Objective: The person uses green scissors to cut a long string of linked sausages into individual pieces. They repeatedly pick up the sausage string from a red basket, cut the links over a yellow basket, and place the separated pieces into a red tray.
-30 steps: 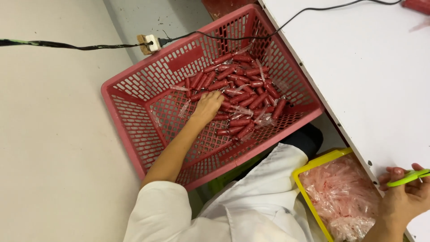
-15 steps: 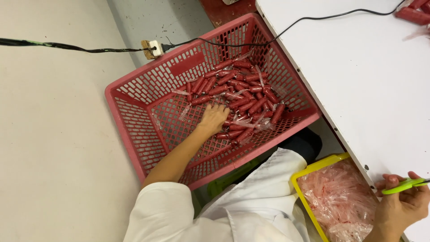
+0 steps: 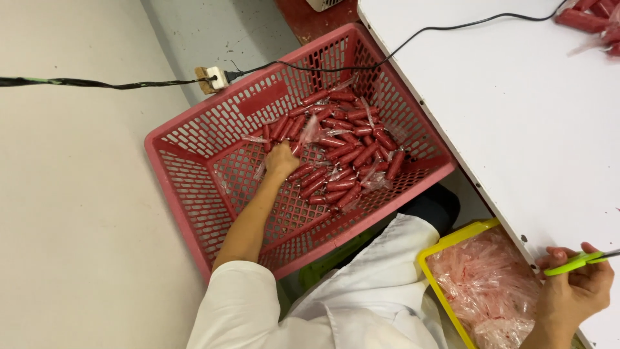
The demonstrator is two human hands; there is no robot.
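My left hand [image 3: 281, 159] reaches down into the red basket [image 3: 194, 194] on the floor, at about 10 o'clock from my body. Its fingers curl onto the near edge of the pile of red sausages [image 3: 345, 155]; I cannot tell whether they have closed on one. The pile lies at 3 o'clock from this hand, touching the fingertips. Most sausages run with their long axis from 7 to 1 o'clock, with loose clear wrapping among them. The left hand is the nearer hand by far. My right hand [image 3: 571, 291] rests at the white bench [image 3: 516, 129] edge, at 4 o'clock, clenched around green scissors [image 3: 578, 261], just beside the yellow tray [image 3: 431, 258] of empty casings.
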